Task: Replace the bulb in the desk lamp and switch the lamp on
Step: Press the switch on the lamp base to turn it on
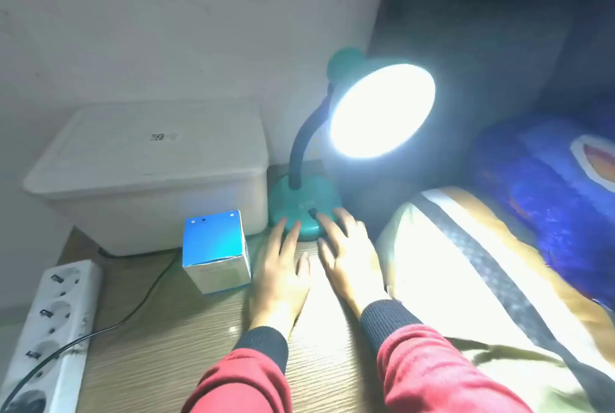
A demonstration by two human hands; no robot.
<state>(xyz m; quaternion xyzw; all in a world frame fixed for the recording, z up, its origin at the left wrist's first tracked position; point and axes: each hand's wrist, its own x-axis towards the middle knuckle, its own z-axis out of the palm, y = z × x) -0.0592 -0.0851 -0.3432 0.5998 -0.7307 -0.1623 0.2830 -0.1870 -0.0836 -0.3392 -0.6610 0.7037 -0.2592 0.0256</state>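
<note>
The green desk lamp stands at the back of the wooden table, its round base (301, 203) in front of a dark gooseneck. Its shade (382, 110) faces me and glows bright white, so the bulb inside is lost in the glare. A small black switch (312, 212) sits on the base. My left hand (283, 269) lies flat on the table with spread fingers, fingertips touching the base's front edge. My right hand (342, 253) is also spread, its fingertips resting on the base beside the switch. Neither hand holds anything.
A blue and white bulb box (216, 251) stands left of my left hand. Behind it sits a white lidded plastic bin (149, 173). A white power strip (50, 329) with a black cable lies at the left edge. Bedding and a blue blanket (549, 196) fill the right.
</note>
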